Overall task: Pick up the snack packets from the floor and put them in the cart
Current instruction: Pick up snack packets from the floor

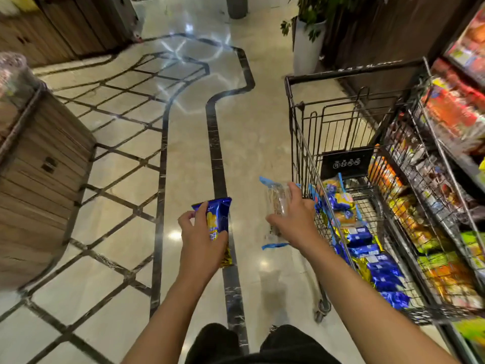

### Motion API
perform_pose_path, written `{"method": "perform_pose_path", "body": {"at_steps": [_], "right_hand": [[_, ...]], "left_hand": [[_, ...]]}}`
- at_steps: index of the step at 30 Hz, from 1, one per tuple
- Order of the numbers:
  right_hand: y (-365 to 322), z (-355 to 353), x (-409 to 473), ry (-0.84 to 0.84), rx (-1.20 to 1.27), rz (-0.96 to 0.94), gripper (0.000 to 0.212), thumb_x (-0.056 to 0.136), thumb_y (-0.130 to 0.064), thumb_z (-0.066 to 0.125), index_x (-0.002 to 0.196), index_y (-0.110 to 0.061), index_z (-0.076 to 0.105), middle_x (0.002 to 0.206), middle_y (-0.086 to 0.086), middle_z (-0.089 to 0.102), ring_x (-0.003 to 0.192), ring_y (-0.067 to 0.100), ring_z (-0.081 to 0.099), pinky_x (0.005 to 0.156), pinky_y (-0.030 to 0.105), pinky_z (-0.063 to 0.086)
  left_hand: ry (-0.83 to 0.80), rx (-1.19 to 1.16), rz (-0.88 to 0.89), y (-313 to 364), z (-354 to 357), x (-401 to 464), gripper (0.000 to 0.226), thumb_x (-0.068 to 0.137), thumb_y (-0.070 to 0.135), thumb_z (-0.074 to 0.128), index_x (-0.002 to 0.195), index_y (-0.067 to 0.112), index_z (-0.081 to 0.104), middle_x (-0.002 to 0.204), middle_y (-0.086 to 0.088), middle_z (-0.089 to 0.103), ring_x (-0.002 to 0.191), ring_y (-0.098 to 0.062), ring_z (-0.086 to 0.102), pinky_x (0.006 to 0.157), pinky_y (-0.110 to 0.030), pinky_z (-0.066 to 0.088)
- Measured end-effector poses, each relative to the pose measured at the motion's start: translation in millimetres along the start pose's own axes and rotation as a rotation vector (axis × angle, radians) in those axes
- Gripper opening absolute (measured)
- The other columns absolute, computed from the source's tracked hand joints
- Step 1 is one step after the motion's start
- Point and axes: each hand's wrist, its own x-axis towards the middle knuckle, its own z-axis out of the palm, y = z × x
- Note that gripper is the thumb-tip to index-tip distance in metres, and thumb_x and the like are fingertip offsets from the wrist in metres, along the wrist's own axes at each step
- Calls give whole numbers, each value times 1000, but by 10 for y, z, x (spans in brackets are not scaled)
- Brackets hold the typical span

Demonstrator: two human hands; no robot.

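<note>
left hand (200, 233) grip holding blue packet (220, 227), right hand (296, 219) grip holding clear packet (277, 206) beside cart (301, 132), more packets (367, 248) inside

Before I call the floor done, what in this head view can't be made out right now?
- Floor beside and under the cart: hidden by its basket and load.
- Floor at the person's feet: cut off by the bottom edge.
- Clear packet in the right hand: motion-blurred, fingers cover it, contents unreadable.
- Blue packet in the left hand: print too small.
- Shelf goods: blurred, cut by the right edge.
</note>
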Motion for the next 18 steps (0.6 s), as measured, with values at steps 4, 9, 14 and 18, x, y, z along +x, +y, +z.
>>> {"method": "perform_pose_path", "body": {"at_steps": [4, 9, 14, 18], "right_hand": [[-69, -195, 351, 27, 25, 23, 100, 77, -26, 76, 152, -41, 12, 123, 2, 22, 121, 30, 36, 90, 30, 37], [-132, -392, 731, 89, 63, 51, 101, 75, -21, 76, 151, -42, 13, 136, 6, 21, 123, 31, 36, 92, 35, 44], [-220, -511, 1117, 218, 98, 125, 96, 78, -16, 75, 151, -37, 17, 132, 8, 24, 112, 20, 30, 88, 26, 32], [-252, -518, 1408, 336, 112, 234, 100, 76, -19, 77, 152, -39, 15, 127, 5, 24, 117, 23, 32, 94, 27, 31]], "left_hand": [[-6, 25, 26, 295, 68, 378, 73, 92, 21, 65, 152, 30, 26, 145, 2, 20, 103, -5, 36, 84, -21, 42], [-55, -43, 104, 490, 254, 1001, 75, 87, 17, 67, 150, 30, 29, 139, 11, 19, 113, -18, 48, 91, -27, 45], [-181, -15, 212, 729, 465, 1670, 76, 86, 17, 67, 151, 26, 30, 137, 12, 20, 114, -19, 50, 95, -34, 52], [-312, 20, 320, 969, 682, 2235, 76, 86, 16, 67, 152, 26, 30, 143, 6, 21, 110, -12, 44, 89, -22, 42]]}}
